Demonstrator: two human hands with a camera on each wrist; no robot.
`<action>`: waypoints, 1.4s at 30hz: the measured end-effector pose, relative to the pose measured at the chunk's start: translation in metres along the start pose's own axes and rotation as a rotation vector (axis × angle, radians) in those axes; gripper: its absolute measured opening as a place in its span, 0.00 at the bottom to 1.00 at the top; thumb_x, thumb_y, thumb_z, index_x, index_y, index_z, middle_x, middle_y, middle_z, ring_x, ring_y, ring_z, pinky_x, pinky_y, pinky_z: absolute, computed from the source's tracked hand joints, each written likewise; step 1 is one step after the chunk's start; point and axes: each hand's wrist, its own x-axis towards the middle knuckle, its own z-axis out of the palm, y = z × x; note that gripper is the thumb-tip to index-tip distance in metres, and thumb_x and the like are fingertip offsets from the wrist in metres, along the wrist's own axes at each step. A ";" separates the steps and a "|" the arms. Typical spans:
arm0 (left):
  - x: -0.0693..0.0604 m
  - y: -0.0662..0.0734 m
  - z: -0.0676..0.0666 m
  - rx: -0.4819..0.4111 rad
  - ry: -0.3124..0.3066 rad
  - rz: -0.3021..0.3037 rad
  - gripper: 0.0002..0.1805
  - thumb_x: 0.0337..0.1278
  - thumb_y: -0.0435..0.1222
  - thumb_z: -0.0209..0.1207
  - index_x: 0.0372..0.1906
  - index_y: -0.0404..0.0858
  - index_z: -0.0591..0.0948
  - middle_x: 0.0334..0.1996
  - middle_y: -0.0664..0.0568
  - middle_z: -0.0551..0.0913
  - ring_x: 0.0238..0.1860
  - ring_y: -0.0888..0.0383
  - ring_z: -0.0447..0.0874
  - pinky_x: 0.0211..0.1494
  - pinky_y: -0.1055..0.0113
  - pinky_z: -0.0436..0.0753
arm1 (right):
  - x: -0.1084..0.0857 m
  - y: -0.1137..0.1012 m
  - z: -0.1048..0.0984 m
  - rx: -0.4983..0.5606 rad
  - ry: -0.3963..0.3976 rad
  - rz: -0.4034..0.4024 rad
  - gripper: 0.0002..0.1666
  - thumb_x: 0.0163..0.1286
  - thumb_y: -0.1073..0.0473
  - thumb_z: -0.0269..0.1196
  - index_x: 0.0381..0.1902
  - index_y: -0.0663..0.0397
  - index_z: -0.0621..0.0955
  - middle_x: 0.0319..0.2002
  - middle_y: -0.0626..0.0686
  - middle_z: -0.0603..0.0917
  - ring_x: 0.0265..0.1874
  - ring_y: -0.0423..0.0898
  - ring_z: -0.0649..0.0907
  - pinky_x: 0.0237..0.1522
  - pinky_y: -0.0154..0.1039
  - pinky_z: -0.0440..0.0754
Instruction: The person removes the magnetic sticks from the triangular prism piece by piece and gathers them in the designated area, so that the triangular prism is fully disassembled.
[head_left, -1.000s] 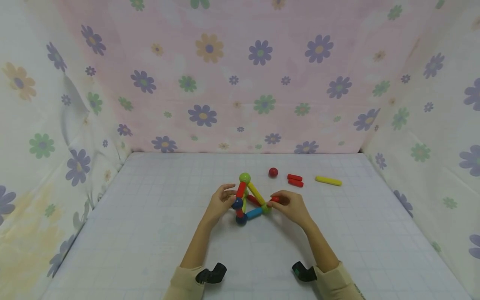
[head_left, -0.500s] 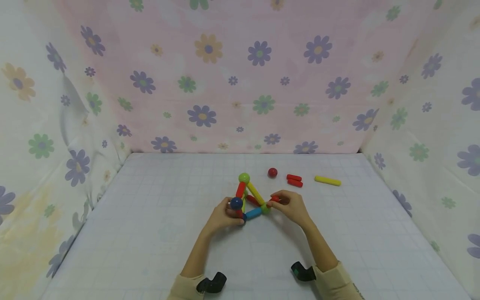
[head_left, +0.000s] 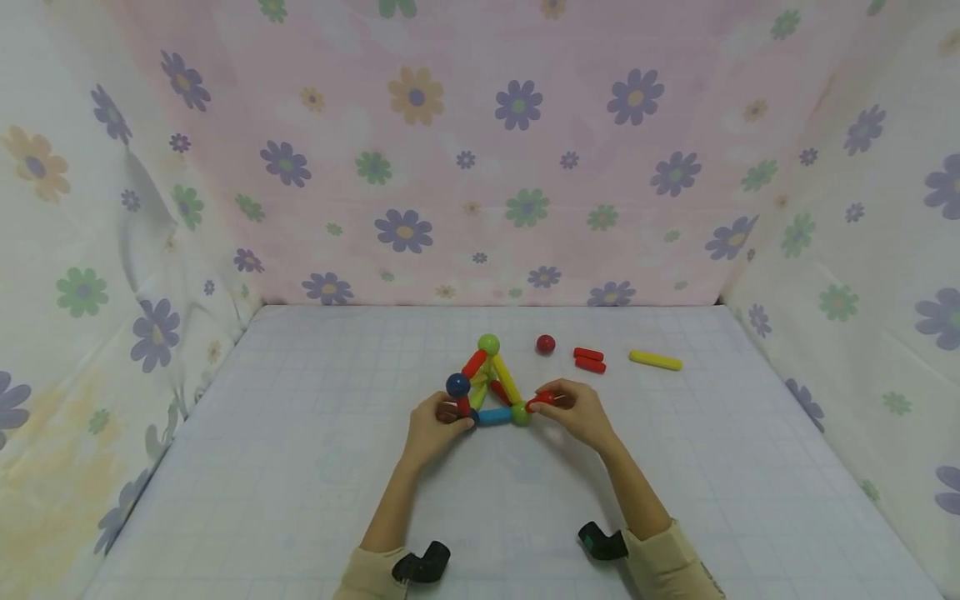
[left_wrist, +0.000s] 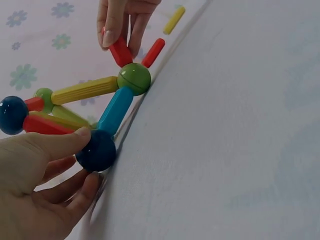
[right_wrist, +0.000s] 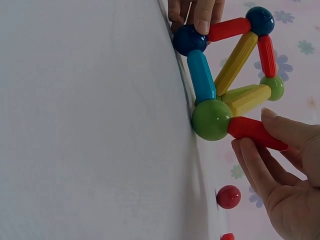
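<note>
A frame of magnetic rods and balls (head_left: 507, 379) stands on the table between both hands. My left hand (head_left: 431, 433) pinches its lower dark blue ball (left_wrist: 97, 151) between thumb and fingers. From there a light blue rod (right_wrist: 201, 75) leads to a green ball (right_wrist: 211, 120). My right hand (head_left: 583, 414) pinches a red rod (right_wrist: 255, 132), whose end touches this green ball. Higher up are another dark blue ball (head_left: 458, 385) and a light green ball (head_left: 489, 345), joined by a red rod (head_left: 475, 364). A yellow rod (head_left: 507, 379) slopes down from the light green ball.
Behind the right hand lie a loose red ball (head_left: 546, 344), two short red rods (head_left: 589, 360) and a longer yellow rod (head_left: 656, 360). Flowered cloth (head_left: 480, 167) walls the table (head_left: 300, 433) at the back and sides.
My left hand has shifted from the upper dark blue ball to the lower one. The frame has turned, its blue balls swinging left and away. My right hand has hardly moved.
</note>
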 end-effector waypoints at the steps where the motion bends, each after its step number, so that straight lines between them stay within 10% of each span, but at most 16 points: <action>1: 0.000 0.000 -0.001 -0.005 0.032 -0.001 0.18 0.46 0.33 0.68 0.44 0.32 0.78 0.36 0.42 0.84 0.36 0.51 0.83 0.42 0.59 0.81 | 0.001 0.004 0.001 0.000 -0.003 0.002 0.16 0.59 0.61 0.67 0.43 0.67 0.81 0.38 0.58 0.84 0.37 0.51 0.83 0.42 0.28 0.78; 10: 0.002 -0.002 0.009 -0.069 0.337 -0.059 0.12 0.42 0.25 0.67 0.33 0.30 0.76 0.26 0.44 0.80 0.30 0.54 0.80 0.35 0.71 0.80 | 0.006 0.007 0.020 0.032 -0.035 -0.023 0.16 0.59 0.62 0.67 0.43 0.66 0.81 0.37 0.57 0.84 0.33 0.45 0.82 0.40 0.28 0.78; 19: -0.004 -0.005 0.027 -0.151 0.195 0.065 0.22 0.38 0.28 0.71 0.44 0.27 0.79 0.36 0.39 0.80 0.40 0.46 0.80 0.44 0.62 0.83 | 0.012 0.002 0.038 0.050 -0.060 -0.057 0.13 0.58 0.64 0.68 0.39 0.66 0.82 0.36 0.59 0.85 0.33 0.49 0.84 0.40 0.30 0.80; 30: -0.004 -0.001 0.046 0.083 0.305 0.199 0.23 0.37 0.35 0.74 0.43 0.28 0.83 0.42 0.41 0.76 0.31 0.57 0.72 0.31 0.72 0.72 | 0.011 -0.004 0.047 0.041 -0.091 -0.091 0.11 0.57 0.68 0.67 0.39 0.67 0.82 0.36 0.60 0.85 0.32 0.47 0.84 0.38 0.33 0.82; 37: -0.002 -0.001 0.047 0.133 0.267 0.211 0.22 0.41 0.31 0.71 0.45 0.26 0.82 0.48 0.41 0.80 0.34 0.55 0.76 0.32 0.73 0.73 | 0.007 -0.036 0.040 0.035 -0.101 -0.078 0.12 0.57 0.72 0.65 0.39 0.75 0.81 0.37 0.67 0.84 0.34 0.58 0.84 0.39 0.42 0.83; 42: -0.002 0.002 0.045 0.118 0.241 0.189 0.19 0.42 0.29 0.68 0.44 0.25 0.81 0.48 0.42 0.80 0.39 0.52 0.79 0.34 0.72 0.76 | 0.010 -0.027 0.038 0.085 -0.099 0.001 0.12 0.58 0.68 0.66 0.39 0.73 0.82 0.34 0.62 0.85 0.29 0.44 0.83 0.35 0.31 0.79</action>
